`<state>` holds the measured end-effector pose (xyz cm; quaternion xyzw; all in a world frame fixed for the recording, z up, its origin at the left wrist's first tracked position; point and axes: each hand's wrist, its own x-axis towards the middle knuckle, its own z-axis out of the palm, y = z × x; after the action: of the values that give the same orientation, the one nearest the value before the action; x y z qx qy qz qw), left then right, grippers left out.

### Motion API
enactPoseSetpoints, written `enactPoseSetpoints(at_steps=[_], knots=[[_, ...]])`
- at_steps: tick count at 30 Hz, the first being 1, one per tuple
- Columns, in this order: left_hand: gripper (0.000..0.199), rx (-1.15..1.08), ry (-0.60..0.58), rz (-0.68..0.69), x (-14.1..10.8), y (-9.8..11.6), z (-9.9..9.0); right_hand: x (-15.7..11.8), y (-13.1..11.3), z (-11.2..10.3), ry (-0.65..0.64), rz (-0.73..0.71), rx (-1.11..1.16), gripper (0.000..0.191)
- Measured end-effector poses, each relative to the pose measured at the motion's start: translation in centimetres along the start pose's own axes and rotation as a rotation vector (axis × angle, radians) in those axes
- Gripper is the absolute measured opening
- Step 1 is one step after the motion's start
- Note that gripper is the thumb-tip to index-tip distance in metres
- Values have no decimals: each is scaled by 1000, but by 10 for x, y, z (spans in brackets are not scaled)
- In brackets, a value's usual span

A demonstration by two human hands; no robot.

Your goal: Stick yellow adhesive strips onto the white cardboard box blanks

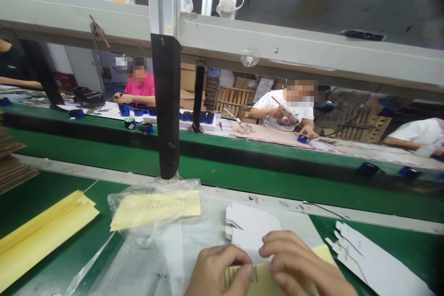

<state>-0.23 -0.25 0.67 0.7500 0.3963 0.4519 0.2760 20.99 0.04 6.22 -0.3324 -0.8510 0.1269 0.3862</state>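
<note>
Green worktable [21, 196] — both hands [256, 268] on a yellow printed sheet [262, 280].

Both my hands are bare, my left hand [222, 270] and my right hand [300, 263] alike, with the skin uncovered down to where the view cuts them off. On the back of my left one, near the knuckles, I have a small dark mark [221, 250], smudgy at its edges; whether it is ink or dirt I can't tell. My fingers are rounded at the tips, and their finer details are blurred.
</note>
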Motion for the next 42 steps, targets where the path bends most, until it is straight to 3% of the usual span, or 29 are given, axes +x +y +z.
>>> enactPoseSetpoints(at_steps=[3, 7, 12, 21, 42], knots=[[13, 129, 32, 269, 3, -9, 9, 26, 5, -7, 18, 347, 98, 16], [15, 298, 115, 472, 4, -25, 23, 63, 43, 3, -252, 536, 180, 25], [18, 363, 171, 522, 4, -38, 29, 80, 82, 32, -396, 525, 250, 12], [19, 340, 122, 490, 2, -37, 28, 79, 78, 31, -518, 607, 349, 11], [17, 346, 89, 459, 2, -35, 23, 75, 84, 38, -433, 598, 300, 12]])
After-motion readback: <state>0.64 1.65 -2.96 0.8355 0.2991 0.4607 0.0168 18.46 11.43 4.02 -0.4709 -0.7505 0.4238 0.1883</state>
